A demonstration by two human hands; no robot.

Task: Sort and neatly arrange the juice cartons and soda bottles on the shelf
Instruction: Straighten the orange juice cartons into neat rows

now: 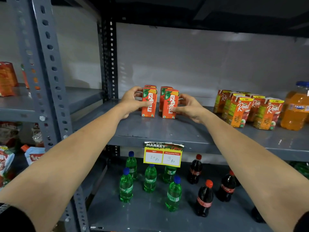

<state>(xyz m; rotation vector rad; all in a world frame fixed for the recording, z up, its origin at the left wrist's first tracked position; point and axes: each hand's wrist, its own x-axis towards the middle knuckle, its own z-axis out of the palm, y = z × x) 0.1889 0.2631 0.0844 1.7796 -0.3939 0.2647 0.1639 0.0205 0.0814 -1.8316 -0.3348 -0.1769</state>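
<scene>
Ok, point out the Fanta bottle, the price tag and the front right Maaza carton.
Fanta bottle (pixel 295 111): head view, on its orange body near the label.
Price tag (pixel 163 156): head view, between its two white price boxes.
Front right Maaza carton (pixel 169 104): head view, on its red front face.

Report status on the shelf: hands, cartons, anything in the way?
Left hand on the left Maaza cartons, right hand on the right Maaza cartons. Gap between the pairs. Real cartons well clear.
</scene>
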